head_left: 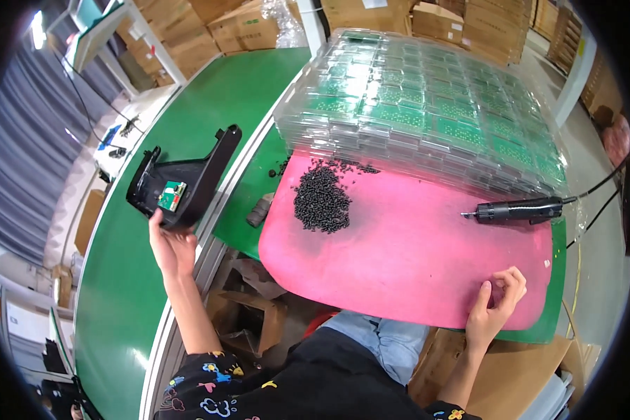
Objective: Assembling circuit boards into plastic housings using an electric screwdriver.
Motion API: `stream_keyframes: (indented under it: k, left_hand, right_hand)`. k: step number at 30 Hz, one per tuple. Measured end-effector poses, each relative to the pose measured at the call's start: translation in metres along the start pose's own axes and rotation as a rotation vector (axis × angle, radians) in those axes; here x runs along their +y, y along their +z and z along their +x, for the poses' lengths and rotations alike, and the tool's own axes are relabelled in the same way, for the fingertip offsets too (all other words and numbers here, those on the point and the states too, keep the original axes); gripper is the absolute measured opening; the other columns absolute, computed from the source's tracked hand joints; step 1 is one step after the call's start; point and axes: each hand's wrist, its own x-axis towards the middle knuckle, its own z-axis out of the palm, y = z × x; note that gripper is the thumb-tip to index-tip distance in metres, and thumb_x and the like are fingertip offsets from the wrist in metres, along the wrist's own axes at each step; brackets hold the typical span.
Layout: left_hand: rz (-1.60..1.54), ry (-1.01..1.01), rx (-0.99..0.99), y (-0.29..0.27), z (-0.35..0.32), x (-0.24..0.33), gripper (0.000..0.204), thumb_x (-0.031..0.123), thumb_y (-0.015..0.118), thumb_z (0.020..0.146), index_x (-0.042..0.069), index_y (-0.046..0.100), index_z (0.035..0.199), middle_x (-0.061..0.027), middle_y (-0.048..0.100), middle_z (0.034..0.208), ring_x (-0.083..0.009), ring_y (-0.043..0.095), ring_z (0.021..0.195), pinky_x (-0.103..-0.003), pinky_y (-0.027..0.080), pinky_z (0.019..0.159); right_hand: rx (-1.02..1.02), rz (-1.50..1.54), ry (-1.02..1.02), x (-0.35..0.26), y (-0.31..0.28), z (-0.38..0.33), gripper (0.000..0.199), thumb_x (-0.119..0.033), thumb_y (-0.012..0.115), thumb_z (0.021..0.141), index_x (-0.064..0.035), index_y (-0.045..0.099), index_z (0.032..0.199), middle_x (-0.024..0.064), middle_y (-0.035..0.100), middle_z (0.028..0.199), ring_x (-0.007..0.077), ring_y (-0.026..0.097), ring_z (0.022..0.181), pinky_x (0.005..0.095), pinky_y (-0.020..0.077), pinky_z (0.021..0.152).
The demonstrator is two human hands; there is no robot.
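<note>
My left hand (171,248) grips the near end of a black plastic housing (213,178) over the green belt on the left. Its thumb lies along the rim, and some fingers are hidden under the part. A small green circuit board (171,197) with light connectors sits inside the housing. My right hand (493,304) rests near the front right of the pink mat (392,266), fingers loosely curled and thumb apart, nothing visible in it. Beyond it on the mat lies a black electric screwdriver (518,210), its bit pointing left.
A heap of small black screws or pegs (322,199) lies on the mat's left. Stacked clear trays of green circuit boards (427,105) stand behind it. A metal rail (220,203) separates the mat from the green belt (112,301). Cardboard boxes (245,28) line the back.
</note>
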Motion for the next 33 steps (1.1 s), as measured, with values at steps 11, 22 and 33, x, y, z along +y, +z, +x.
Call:
stream_keyframes:
  k: [11,22,33]
  left_hand:
    - [0.242,0.446,0.203,0.000,0.014,-0.029,0.049,0.012,0.055,0.098,-0.001,0.040,0.143,-0.0206,0.053,0.133,-0.0303,0.048,0.131,-0.041,0.044,0.103]
    - [0.598,0.299,-1.358,0.158,-0.098,-0.122,0.009,-0.001,0.062,0.082,-0.005,0.065,0.090,-0.0143,0.067,0.078,-0.0255,0.065,0.077,-0.032,0.050,0.070]
    - [0.786,0.338,-1.580,0.157,-0.122,-0.132,0.018,0.001,0.052,0.096,-0.002,0.069,0.102,-0.0149,0.068,0.088,-0.0247,0.066,0.080,-0.034,0.052,0.073]
  right_hand:
    - [0.033,0.151,0.029,0.002,0.003,-0.013,0.018,0.010,0.054,0.084,0.0003,0.055,0.099,0.0093,0.047,0.110,0.0153,0.047,0.084,0.0256,0.0416,0.072]
    - [-0.041,0.069,-0.039,0.006,-0.063,-0.020,0.019,0.007,0.062,0.081,0.0002,0.058,0.098,0.0105,0.057,0.095,0.0177,0.057,0.080,0.0285,0.0474,0.073]
    - [0.196,-0.673,0.705,0.120,-0.326,-0.194,0.034,-0.011,0.061,0.087,-0.0010,0.056,0.120,0.0154,0.068,0.108,0.0256,0.066,0.098,0.0371,0.0525,0.086]
